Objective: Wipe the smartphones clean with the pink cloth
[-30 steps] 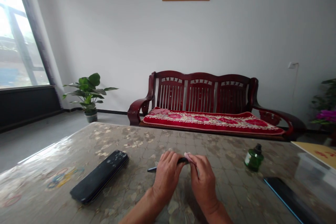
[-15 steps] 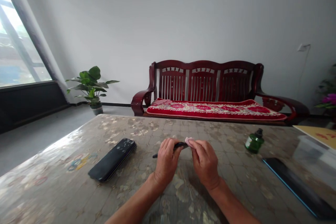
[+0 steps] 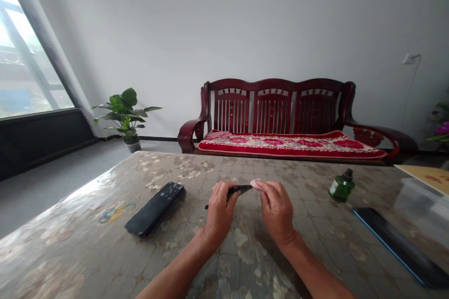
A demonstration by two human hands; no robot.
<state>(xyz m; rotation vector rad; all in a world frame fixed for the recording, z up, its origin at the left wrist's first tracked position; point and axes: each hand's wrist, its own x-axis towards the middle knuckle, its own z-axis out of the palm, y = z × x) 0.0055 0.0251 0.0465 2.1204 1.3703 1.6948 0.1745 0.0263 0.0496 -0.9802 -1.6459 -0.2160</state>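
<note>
My left hand (image 3: 220,212) is closed round a slim black object (image 3: 240,188), whose exact kind I cannot make out. One thin end pokes out left of the hand, while the other points right. A small pale pink cloth (image 3: 257,183) is pinched in the fingers of my right hand (image 3: 277,210) and touches the object's right end. Both hands are held above the table, and the fingers hide part of what they hold. To their left lies a long black case (image 3: 156,210) with pale spots on one end.
The table (image 3: 242,261) has a patterned cover. Coloured rubber bands (image 3: 114,213) lie at left. On the right are a green pump bottle (image 3: 341,188), a flat black blue-edged device (image 3: 400,245) and a clear plastic box (image 3: 417,205). Behind stand a wooden bench (image 3: 271,107) and a potted plant (image 3: 128,114).
The pink cloth and my right hand have shifted slightly right, to the tip of the black object, more of which now shows between the hands. The whole view has turned slightly.
</note>
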